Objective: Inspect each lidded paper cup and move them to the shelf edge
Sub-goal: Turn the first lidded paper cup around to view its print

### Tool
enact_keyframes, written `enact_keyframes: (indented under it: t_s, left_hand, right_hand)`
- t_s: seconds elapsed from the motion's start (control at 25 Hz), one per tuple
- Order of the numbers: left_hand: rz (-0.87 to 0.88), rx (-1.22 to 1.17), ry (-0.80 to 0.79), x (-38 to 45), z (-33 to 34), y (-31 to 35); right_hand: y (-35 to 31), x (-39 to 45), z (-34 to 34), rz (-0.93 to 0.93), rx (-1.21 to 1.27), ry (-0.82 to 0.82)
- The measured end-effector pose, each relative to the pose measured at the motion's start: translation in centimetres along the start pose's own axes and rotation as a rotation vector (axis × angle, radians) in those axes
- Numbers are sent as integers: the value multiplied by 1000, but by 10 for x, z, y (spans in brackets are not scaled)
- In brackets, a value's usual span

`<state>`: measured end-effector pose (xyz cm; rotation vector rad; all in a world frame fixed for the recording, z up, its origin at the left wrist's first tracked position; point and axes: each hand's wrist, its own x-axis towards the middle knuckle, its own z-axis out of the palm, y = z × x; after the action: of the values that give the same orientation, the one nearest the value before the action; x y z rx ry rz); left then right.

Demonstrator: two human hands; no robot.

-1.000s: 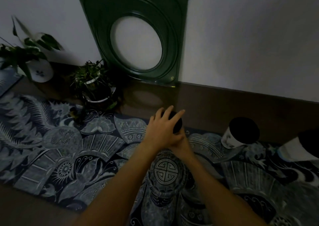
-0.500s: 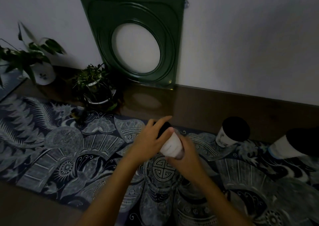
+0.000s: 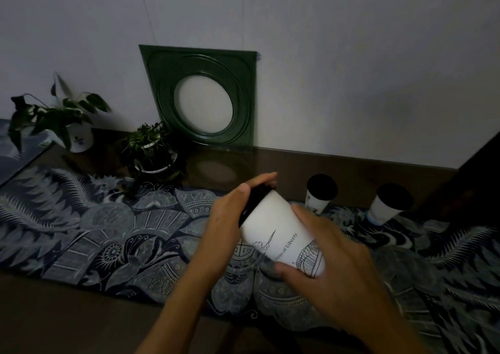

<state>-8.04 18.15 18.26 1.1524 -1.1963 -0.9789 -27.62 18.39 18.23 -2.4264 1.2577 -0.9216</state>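
Note:
A white paper cup [image 3: 278,232] with a black lid and a line drawing with printed words is lifted off the shelf and tilted, lid pointing away to the upper left. My left hand [image 3: 232,218] grips its lidded end, fingers curled over the black lid. My right hand [image 3: 332,261] holds the cup's lower end, thumb under it. Two more black-lidded white cups stand on the patterned cloth at the right: one cup [image 3: 320,195] nearer the middle, another cup [image 3: 388,205] farther right.
A dark patterned cloth [image 3: 94,232] covers the brown shelf [image 3: 54,315]. At the back left stand a potted plant in a white pot [image 3: 67,126] and a small plant [image 3: 150,150]. A green square frame [image 3: 203,96] leans on the wall. Dark furniture [image 3: 473,178] rises at right.
Both hands have lifted the cup from the cloth toward me and tilted it, so its printed white side now shows. The view has tipped upward.

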Motion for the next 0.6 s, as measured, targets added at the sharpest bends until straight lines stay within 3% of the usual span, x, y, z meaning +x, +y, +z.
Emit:
enact_keyframes:
  t_s: [0.24,0.4,0.6]
  left_hand:
    - [117,5,51,-18,31,33]
    - [143,21,55,-34,39,39]
    - [174,35,46,-49,42,43]
  right_hand:
    - [-27,-24,-35,47,10,68]
    - [-31,-42,-48,170,147,-32]
    - [-33,-49,-54,328,684,-165]
